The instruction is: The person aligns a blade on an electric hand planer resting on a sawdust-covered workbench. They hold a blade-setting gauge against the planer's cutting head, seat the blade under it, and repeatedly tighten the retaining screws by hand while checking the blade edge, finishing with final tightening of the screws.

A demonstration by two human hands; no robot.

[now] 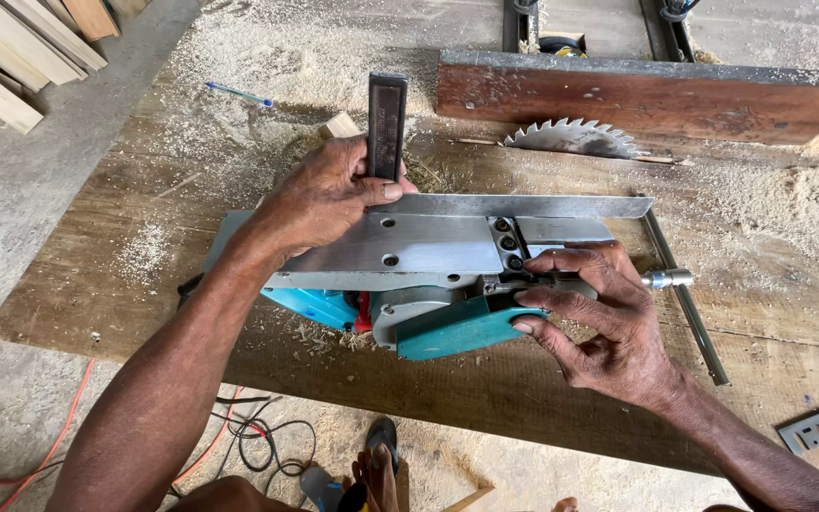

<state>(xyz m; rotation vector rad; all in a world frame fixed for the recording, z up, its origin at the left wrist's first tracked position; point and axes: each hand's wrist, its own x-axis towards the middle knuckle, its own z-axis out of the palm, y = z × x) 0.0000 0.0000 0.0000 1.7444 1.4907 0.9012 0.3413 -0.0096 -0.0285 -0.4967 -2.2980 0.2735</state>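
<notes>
The left hand (pixel 319 199) is pinching a try square (pixel 447 204) against the upturned electric planer (pixel 409 275). The right hand (pixel 599 318), fingers curled, is gripping a socket wrench (pixel 661 279) at the cutter drum; a slip there could cut fingers, and so could the exposed saw blade (pixel 575 138) nearby.

Brushed metal planer sole (pixel 428 246), teal plastic housing (pixel 457 332), rough sawdusted wooden bench (pixel 542 379).

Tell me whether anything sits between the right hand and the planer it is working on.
Nothing visible does. The right hand already rests on the upturned teal planer, fingers at the blade drum. The left hand holds a try square against the planer's sole.
</notes>
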